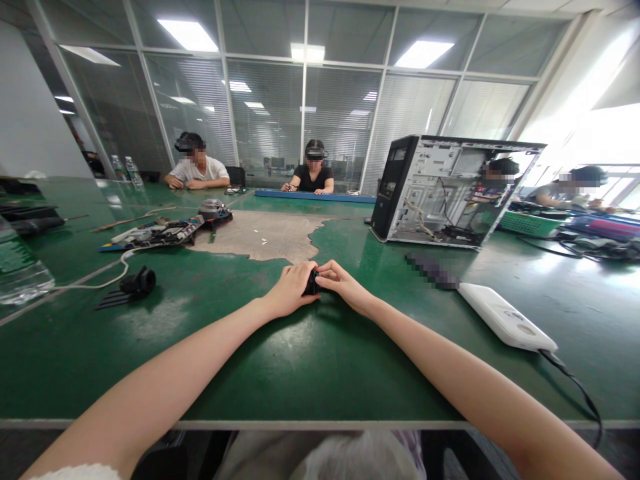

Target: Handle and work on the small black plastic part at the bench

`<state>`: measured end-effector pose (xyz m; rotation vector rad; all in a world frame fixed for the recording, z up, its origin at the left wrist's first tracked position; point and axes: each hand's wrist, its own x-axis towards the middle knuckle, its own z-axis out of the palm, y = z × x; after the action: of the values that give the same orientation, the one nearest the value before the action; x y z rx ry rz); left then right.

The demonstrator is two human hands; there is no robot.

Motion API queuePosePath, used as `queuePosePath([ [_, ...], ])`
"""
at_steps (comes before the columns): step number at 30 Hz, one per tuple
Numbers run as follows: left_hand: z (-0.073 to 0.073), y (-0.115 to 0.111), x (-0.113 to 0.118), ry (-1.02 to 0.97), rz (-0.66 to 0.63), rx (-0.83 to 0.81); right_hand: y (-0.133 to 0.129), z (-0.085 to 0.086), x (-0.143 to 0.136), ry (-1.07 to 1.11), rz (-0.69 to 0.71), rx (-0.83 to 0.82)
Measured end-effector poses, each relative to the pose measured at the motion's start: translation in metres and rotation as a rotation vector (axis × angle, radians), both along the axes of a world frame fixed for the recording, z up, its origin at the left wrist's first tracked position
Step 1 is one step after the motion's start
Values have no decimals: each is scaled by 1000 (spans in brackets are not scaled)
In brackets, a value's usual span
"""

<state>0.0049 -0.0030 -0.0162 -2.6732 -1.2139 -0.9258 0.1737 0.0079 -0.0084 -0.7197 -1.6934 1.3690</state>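
Both hands meet over the green tabletop (280,360), straight in front of me. Between them is a small black object (312,284), mostly covered by fingers, so its kind does not show. My left hand (291,288) is wrapped round it from the left, thumb below and fingers over the top. From the right, my right hand (345,283) has its thumb and fingertips closed on the object's side and upper edge. Farther left on the table lies a black part with a round end and flat prongs (137,283).
An open computer case (425,193) stands at the back right. A white power bank (505,317) with a black cable lies to the right. A circuit board (155,233) sits back left, near a water bottle (20,267). Several people sit around the table.
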Motion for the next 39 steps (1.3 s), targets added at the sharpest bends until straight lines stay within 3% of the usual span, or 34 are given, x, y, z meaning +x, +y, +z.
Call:
queuePosePath([
  [8, 1, -1, 1, -7, 4, -19, 3, -3, -3, -28, -70, -32],
  [14, 1, -2, 0, -8, 7, -19, 4, -3, 3, -9, 77, -2],
  [28, 2, -1, 0, 7, 2, 3, 3, -5, -3, -27, -73, -27],
  [35, 0, -1, 0, -1, 4, -1, 4, -3, 3, -9, 74, 5],
  [39, -1, 0, 0, -1, 0, 6, 2, -3, 1, 10, 24, 3],
])
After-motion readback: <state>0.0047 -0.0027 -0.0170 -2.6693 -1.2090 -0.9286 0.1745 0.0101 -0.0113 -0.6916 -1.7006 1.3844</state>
